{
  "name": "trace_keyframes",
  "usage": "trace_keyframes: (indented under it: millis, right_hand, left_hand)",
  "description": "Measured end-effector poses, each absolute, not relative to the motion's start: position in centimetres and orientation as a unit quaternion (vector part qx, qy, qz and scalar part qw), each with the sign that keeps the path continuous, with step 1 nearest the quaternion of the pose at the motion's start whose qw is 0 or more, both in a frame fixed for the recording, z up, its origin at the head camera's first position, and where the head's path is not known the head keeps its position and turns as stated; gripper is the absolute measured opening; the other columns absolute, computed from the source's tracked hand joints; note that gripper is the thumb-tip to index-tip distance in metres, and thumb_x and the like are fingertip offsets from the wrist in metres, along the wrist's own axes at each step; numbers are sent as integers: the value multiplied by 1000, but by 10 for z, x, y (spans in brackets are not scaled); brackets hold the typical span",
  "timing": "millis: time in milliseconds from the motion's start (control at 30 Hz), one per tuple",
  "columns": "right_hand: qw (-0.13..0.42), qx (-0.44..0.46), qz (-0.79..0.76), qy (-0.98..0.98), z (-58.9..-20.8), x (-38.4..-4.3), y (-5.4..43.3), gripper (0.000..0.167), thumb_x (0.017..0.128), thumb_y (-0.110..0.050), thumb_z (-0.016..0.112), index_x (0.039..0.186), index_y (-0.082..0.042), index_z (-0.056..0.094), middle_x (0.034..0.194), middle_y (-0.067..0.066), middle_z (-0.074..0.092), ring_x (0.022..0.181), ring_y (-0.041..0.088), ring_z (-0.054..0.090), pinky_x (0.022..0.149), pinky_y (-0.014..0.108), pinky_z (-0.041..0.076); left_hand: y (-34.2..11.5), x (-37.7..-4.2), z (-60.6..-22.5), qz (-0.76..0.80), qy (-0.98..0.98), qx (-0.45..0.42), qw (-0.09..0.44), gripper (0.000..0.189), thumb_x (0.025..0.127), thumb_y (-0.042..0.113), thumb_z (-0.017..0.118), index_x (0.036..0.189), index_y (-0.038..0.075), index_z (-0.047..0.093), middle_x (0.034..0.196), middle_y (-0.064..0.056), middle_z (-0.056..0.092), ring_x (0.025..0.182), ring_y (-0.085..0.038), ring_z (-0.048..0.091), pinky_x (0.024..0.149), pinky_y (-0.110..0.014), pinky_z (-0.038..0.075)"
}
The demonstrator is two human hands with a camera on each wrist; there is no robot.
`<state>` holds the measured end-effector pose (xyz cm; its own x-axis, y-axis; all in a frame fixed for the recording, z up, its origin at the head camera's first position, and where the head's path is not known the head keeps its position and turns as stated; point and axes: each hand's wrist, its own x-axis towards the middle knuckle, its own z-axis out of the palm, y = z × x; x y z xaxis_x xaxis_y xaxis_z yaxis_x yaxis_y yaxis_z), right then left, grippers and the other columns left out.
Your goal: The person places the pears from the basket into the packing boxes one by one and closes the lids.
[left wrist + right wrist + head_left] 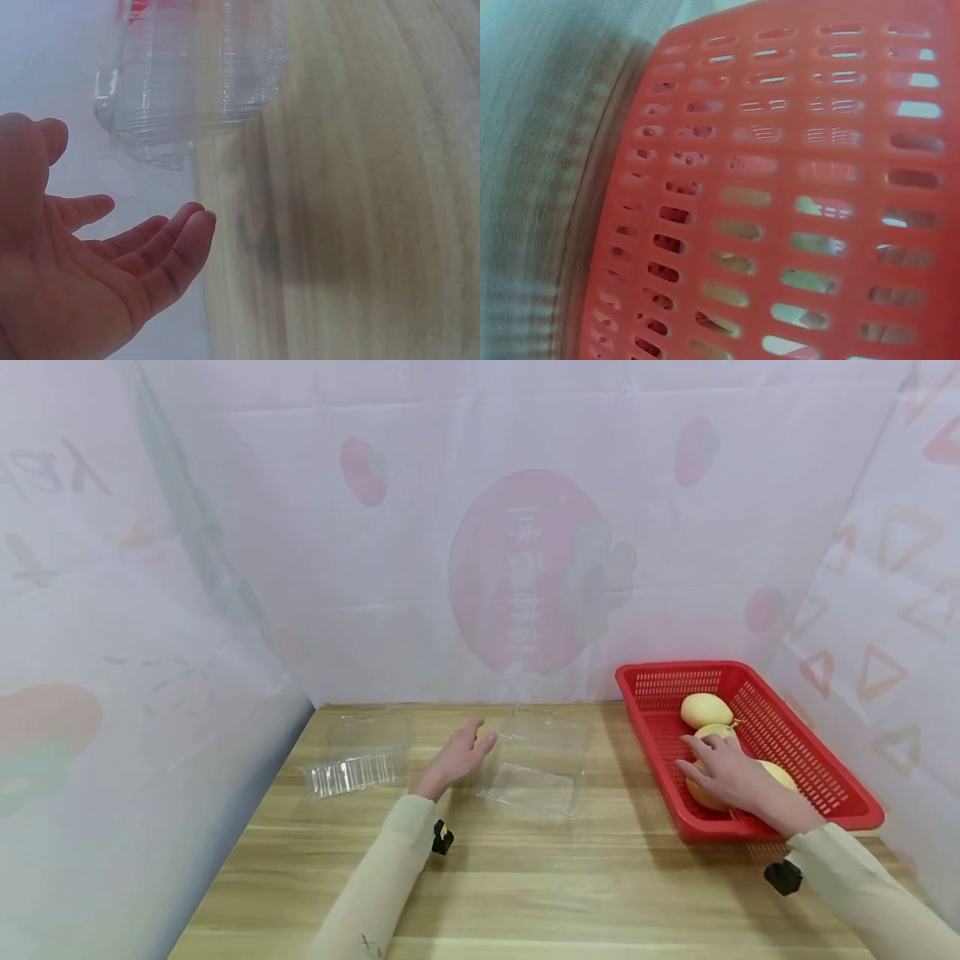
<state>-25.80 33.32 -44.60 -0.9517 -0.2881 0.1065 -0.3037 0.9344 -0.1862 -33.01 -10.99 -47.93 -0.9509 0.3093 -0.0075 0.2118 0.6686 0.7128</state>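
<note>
Several yellow fruits [706, 711] lie inside the red basket [802, 745], partly screened from the right wrist view; whether the right hand [733, 774] over them grips cannot be told. The left hand [455, 760] spreads loosely, empty, between clear boxes [528, 785].

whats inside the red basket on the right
Several pale yellow fruits lie in the red basket. The right grip blocks parts of the nearer ones, so their exact number, and anything underneath them, can't be seen.
</note>
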Motion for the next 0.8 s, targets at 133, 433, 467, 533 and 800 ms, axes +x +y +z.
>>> trace_keyframes:
  millis: [133,433,467,533,800]
  right_hand:
    - [31,147,93,-984,-449,-259,334,56,98,-39,56,138,-1,50,128,34,53,113,49,49,87,62,50]
    - [5,128,80,-989,-458,-259,336,60,96,-45,56,136,-1,53,127,33,54,109,49,50,82,63,52]
    - [4,126,79,-989,-459,-259,336,59,96,-45,56,135,-1,54,126,33,54,109,49,50,82,63,52]
    - [6,126,76,-989,-460,-258,336,57,96,-44,58,132,-1,57,123,32,56,105,48,51,79,62,53]
    - [17,151,51,-987,-463,-259,337,36,93,-33,64,113,-2,65,103,24,59,86,39,49,65,51,51]
  left_hand:
    - [-110,-330,-487,381,912,138,66,66,105,48,35,155,7,24,152,-27,37,138,-40,41,114,-55,34]
    - [-109,-330,-496,391,908,135,57,60,105,39,40,152,2,28,145,-30,44,132,-41,48,110,-54,40]
    - [-109,-330,-497,396,906,135,59,60,105,38,40,152,1,28,144,-30,45,132,-41,48,109,-54,40]
    - [-108,-329,-499,402,903,134,65,61,105,39,40,152,2,28,144,-30,45,132,-40,48,109,-54,41]
    - [-108,-328,-504,410,900,131,64,60,104,40,42,149,1,34,137,-27,52,125,-38,53,105,-53,45]
